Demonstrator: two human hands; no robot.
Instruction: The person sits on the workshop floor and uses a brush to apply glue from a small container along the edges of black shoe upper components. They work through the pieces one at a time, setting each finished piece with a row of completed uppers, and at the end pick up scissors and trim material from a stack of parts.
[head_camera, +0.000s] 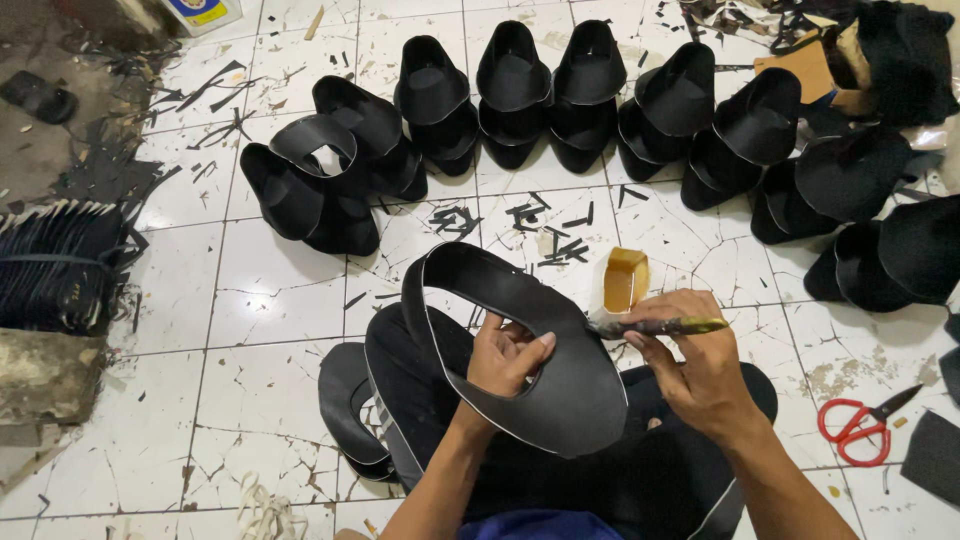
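Left hand (507, 358) grips a curved black cut-out piece (540, 345), perhaps rubbery, while right hand (693, 362) clasps a brush (655, 326).

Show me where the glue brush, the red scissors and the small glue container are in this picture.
glue brush (660, 326), head view, on the middle of its handle.
red scissors (853, 432), head view, on the red handle loops.
small glue container (626, 279), head view, on its amber inner wall.
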